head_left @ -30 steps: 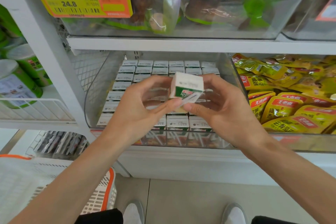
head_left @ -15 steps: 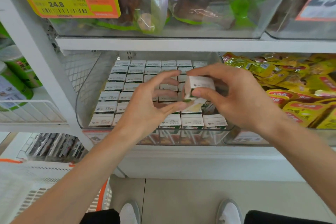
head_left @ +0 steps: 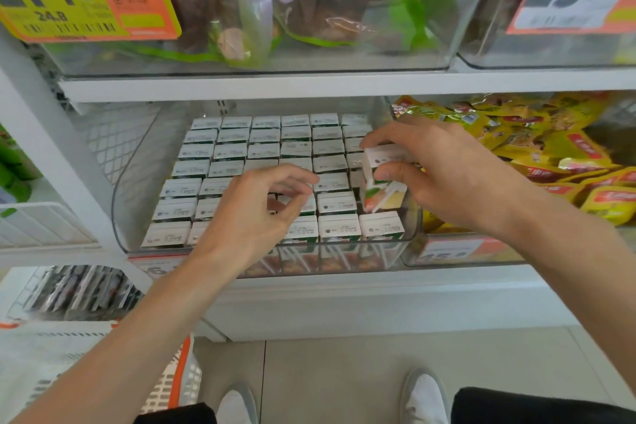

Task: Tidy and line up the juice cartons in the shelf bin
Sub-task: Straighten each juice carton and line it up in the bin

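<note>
A clear plastic shelf bin [head_left: 127, 217] holds several rows of small white-topped juice cartons [head_left: 296, 134]. My right hand [head_left: 444, 175] grips one carton [head_left: 382, 175] from above, half sunk into a gap in the rightmost column, its straw side facing me. Loosely curled fingers of my left hand [head_left: 254, 210] hover over the cartons in the front middle of the bin and hold nothing. That hand hides part of the front rows.
Yellow snack packets [head_left: 557, 162] fill the neighbouring bin on the right. An upper shelf [head_left: 309, 83] with bagged goods and price tags hangs close above. A white and orange basket [head_left: 172, 385] stands at the lower left by my feet.
My left hand has let go of the carton and dropped over the front rows. My right hand has carried the carton right and down into the rightmost column.
</note>
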The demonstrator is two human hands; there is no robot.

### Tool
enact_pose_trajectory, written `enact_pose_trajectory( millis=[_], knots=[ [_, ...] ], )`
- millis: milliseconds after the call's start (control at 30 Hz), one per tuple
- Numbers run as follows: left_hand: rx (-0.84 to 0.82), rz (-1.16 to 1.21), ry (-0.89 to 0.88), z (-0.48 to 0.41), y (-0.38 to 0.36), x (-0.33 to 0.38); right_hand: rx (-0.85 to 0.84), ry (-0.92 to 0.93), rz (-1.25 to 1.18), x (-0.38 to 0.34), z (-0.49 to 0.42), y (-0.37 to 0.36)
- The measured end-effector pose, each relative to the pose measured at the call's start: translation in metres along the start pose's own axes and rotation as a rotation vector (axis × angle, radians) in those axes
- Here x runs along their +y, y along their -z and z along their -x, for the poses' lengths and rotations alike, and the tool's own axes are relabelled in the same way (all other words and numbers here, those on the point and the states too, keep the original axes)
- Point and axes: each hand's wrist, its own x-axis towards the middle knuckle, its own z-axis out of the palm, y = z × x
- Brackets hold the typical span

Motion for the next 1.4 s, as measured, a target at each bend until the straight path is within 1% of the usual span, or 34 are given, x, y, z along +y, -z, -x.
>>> enact_pose_trajectory(
  millis=[200,367,600,833,1267,1400],
  knots=[
    [-0.006,-0.005,-0.014,-0.001,-0.001,-0.001,-0.08,0.054,0.086,-0.009,-0.007,-0.019],
    [-0.008,-0.014,-0.014,0.0,0.0,-0.002,-0.125,0.083,0.171,-0.008,-0.012,-0.02],
    [-0.012,0.007,-0.005,0.001,0.002,-0.002,-0.223,0.082,0.233,-0.002,-0.015,-0.014],
    [-0.014,0.03,-0.003,0.002,0.003,-0.001,-0.277,0.106,0.388,-0.007,-0.016,-0.027],
    [-0.024,-0.024,0.011,0.008,0.013,0.001,-0.274,0.07,0.311,-0.004,-0.021,-0.034],
    [-0.023,-0.049,0.022,0.01,0.017,-0.001,-0.268,0.054,0.22,-0.009,-0.026,-0.035]
  ],
)
